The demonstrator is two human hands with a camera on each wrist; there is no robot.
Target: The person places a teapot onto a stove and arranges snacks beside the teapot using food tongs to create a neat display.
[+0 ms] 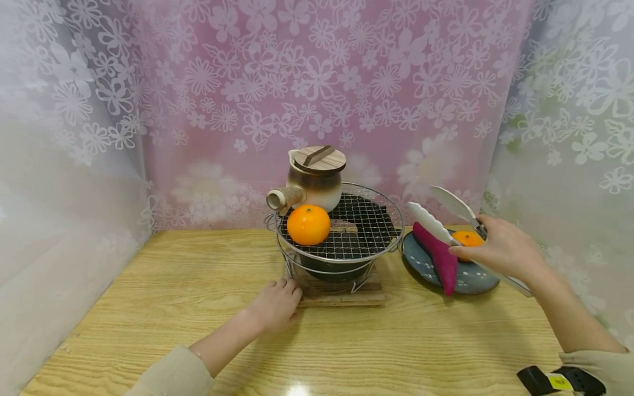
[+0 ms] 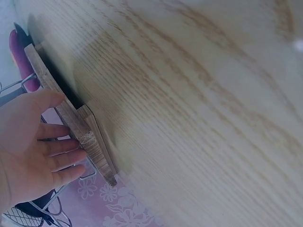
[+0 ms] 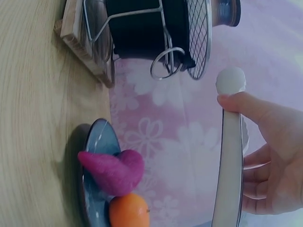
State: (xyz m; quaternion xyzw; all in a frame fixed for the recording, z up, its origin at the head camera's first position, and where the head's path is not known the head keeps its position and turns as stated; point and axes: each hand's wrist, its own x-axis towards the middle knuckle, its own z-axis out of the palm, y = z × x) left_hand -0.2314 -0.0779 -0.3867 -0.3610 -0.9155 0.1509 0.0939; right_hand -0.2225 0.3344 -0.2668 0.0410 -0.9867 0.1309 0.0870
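Thumb on one arm and fingers on the other, the right hand (image 1: 505, 250) grips a pair of white-tipped tongs (image 1: 441, 231), whose tips stand well apart from each other. Under this grip is a dark blue plate (image 1: 477, 284); on it, just left of the hand, a purple sweet potato (image 1: 440, 254) lies with its point at the near rim, and a mandarin (image 1: 468, 238) sits just beyond the thumb, partly hidden by the hand and tongs. Further left of the grip, well apart from it, stands a round wire grill (image 1: 369, 223) over a black brazier (image 1: 337, 270), bearing another mandarin (image 1: 309, 225) and, behind that, a side-handled teapot (image 1: 319, 192) with a wooden lid (image 1: 320, 159). Left of them all, the left hand (image 1: 275, 305), its fingers loosely extended, touches the wooden board (image 1: 342, 298) beneath the brazier
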